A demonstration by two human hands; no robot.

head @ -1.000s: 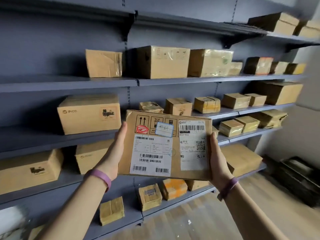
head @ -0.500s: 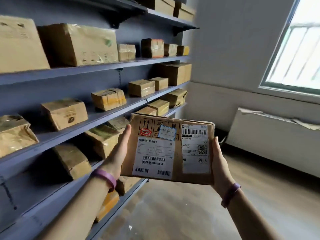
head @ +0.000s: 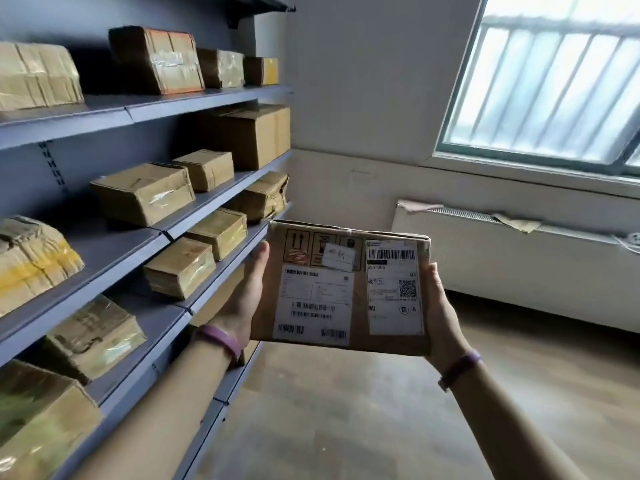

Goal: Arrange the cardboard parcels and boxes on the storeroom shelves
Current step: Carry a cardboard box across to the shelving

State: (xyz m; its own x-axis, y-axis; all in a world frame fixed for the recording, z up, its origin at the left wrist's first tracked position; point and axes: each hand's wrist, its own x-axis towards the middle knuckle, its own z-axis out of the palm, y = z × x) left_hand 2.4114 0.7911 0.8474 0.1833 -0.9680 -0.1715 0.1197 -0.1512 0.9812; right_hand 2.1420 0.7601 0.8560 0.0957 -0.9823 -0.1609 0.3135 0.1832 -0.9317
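Cardboard parcel (head: 346, 292) gripped by left hand (head: 247, 299) and right hand (head: 441, 306); crowded shelves (head: 117, 244) just left.

I'm looking at a storeroom: grey metal shelves (head: 173, 109) at nine o'clock, stacked with taped boxes (head: 145, 192); plain wall (head: 363, 81), barred window (head: 554, 81) at two o'clock.

Two hands are holding a flat cardboard parcel (head: 346, 292) upright, labels facing the viewer. The left hand (head: 242, 299) is gripping its left edge, the right hand (head: 441, 306) its right edge. Purple bands (head: 221, 341) are circling both wrists. Grey shelves (head: 207, 102) carrying taped cardboard boxes (head: 145, 192) are running along the left, and a barred window (head: 554, 88) is glowing at upper right.
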